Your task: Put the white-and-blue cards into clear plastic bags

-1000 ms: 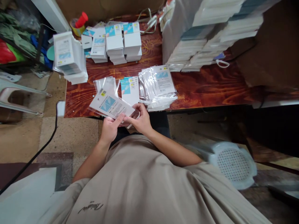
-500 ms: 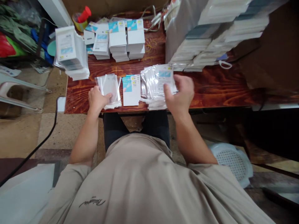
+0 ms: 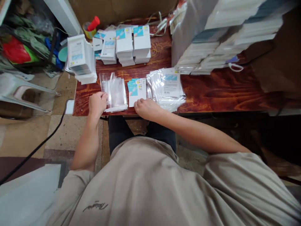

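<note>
At the near edge of the worktop (image 3: 211, 100), both hands are resting among flat packing items. The right hand (image 3: 146, 108) is reaching across toward the near end of the printed cards (image 3: 140, 91), its curled fingertips touching the near part of the top card; the thumb is not showing clearly, so whether it is gripping cannot be told. The left hand (image 3: 97, 102) is bending its fingers at the left border of the clear sleeves (image 3: 117, 93); whether the fingertips are pinching film cannot be told. The sleeves are lying overlapped to the left of the cards, near ends facing the person. To the right of the cards, film-covered packs (image 3: 172, 83) are lying fanned in a loose pile.

Farther back, a film-wrapped stack (image 3: 76, 53) is standing at the left, with white-sided card stacks (image 3: 124, 45) standing to its right. A tall pile (image 3: 218, 47) is filling the far right.

Possible faults: the sleeves are overlapping and could cling together, so two could lift as one. The cards are lying slightly offset; an uneven pull could drag out several. The fanned packs are sitting close to the right forearm; a low sweep could catch the film and spread the pile toward the edge.
</note>
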Demonstrator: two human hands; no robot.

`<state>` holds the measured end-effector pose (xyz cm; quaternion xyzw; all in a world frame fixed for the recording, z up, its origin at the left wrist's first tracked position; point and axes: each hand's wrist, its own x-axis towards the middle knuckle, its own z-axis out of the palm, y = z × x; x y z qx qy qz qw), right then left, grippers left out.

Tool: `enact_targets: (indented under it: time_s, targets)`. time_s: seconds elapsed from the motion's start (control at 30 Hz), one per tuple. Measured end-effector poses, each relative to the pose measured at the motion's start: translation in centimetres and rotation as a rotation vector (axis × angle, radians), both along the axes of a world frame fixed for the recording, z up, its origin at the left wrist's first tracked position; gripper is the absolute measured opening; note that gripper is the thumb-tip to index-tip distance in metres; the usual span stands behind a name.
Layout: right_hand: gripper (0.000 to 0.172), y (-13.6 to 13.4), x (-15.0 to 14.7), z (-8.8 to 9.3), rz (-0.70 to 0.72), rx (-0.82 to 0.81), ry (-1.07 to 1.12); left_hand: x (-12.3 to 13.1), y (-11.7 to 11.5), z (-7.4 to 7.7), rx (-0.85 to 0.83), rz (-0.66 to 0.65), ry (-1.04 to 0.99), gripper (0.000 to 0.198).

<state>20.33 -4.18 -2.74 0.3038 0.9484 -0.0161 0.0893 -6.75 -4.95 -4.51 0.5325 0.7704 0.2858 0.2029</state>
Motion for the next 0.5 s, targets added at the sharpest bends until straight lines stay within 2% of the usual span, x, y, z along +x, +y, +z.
enact_targets:
  time_s: [0.07, 0.17, 0.23, 0.33, 0.4, 0.5]
  targets:
    - [0.032, -0.2, 0.1, -0.2, -0.006, -0.006, 0.004, -0.1, 0.0, -0.4, 0.104, -0.034, 0.095, 0.023]
    - [0.029, -0.2, 1.0, -0.7, -0.092, -0.023, 0.112, 0.3, 0.2, -1.4, 0.334, 0.008, 0.174, 0.02]
    - [0.029, -0.2, 2.0, -0.8, -0.271, 0.017, 0.336, 0.9, 0.3, -2.0, 0.432, 0.058, 0.076, 0.022]
    - [0.036, 0.0, 2.4, -0.9, -0.657, 0.044, 0.915, 2.0, 0.5, -2.7, 0.424, 0.121, -0.301, 0.026]
    - [0.039, 0.6, 0.9, -1.2, -0.821, -0.124, 1.316, 2.7, 0.7, -2.7, 0.388, 0.157, -0.548, 0.022]
    - [0.029, 2.4, -3.8, -2.3, -0.916, -0.629, 1.701, 3.1, 0.5, -2.1, 0.363, 0.175, -0.753, 0.03]
